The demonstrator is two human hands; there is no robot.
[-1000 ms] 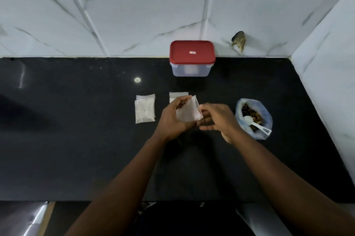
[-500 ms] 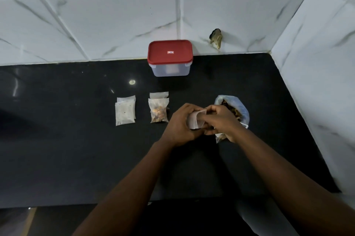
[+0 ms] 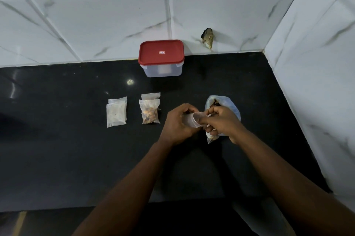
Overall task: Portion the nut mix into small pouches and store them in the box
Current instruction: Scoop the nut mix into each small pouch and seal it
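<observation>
Pouch point(image 3: 191, 120) is sitting clamped in your left hand point(image 3: 177, 125) while your right hand point(image 3: 223, 121) is pinching its open mouth.

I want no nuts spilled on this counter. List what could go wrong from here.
1. The open pouch, gripped by the left hand and pinched at its mouth by the right hand, has a narrow mouth held above the counter; nuts could miss it and scatter.
2. The nut mix bag sits open right behind the right hand; a wrist bump may tip it.
3. The box has its red lid on, so filled pouches may pile up outside.
</observation>
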